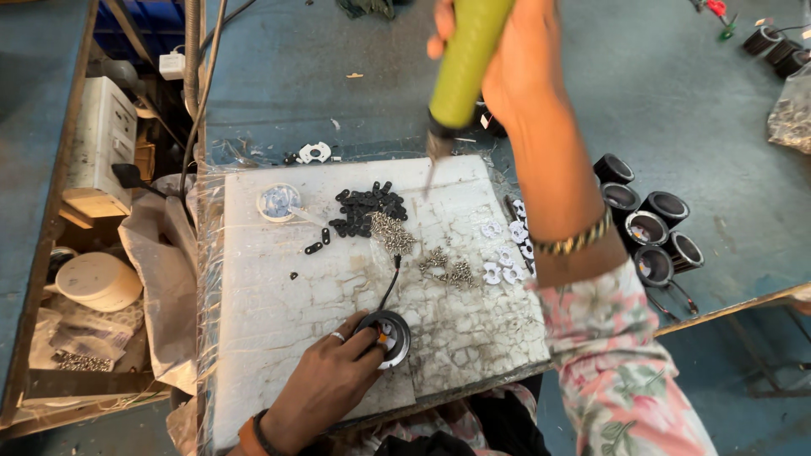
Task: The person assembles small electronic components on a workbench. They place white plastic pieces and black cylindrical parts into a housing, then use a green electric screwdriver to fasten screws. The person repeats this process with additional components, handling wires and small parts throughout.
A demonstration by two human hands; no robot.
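My left hand (325, 384) grips a small round black-and-silver lamp housing (390, 336) on the white cracked foam board (279, 295); a thin black wire runs from the housing up the board. My right hand (515, 63) is raised over the board's far edge, closed around a green-handled screwdriver (465, 63) whose metal tip points down at the board. Between the hands lie a heap of small black plastic pieces (365, 209), piles of small metal screws (393, 232) and several white ring-shaped parts (507, 253).
Several black round housings (646, 224) stand on the blue table to the right. A small round clear-lidded container (278, 203) sits at the board's far left. Left of the table are a white box, a round white lid (95, 281) and plastic bags.
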